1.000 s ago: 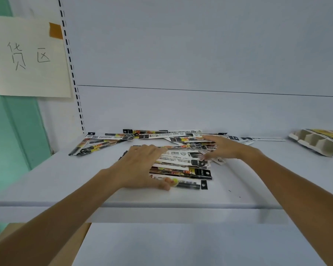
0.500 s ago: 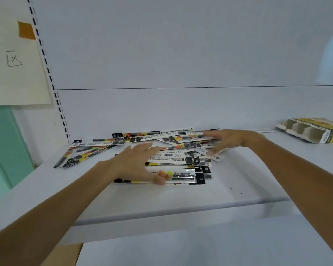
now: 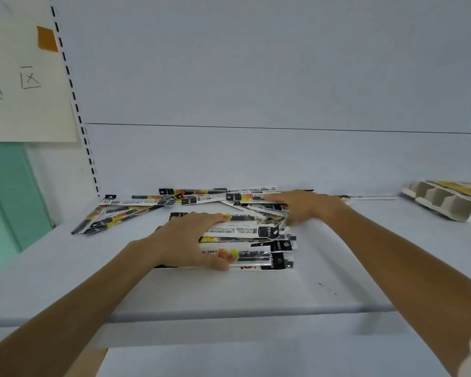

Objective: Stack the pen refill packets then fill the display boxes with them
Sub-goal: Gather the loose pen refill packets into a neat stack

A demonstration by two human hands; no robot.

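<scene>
At frame centre, the left hand (image 3: 191, 240) lies spread and palm-down on a stack of packets (image 3: 252, 246) on the shelf (image 3: 229, 292), thumb curled against the nearest one. The right hand (image 3: 302, 205), fingers extended flat, presses on loose packets (image 3: 207, 198) behind, gripping nothing. A display box (image 3: 446, 204) sits at the right edge.

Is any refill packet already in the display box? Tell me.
No: the display box lies at the shelf's right end with its compartments empty, while the packets lie under both hands.
</scene>
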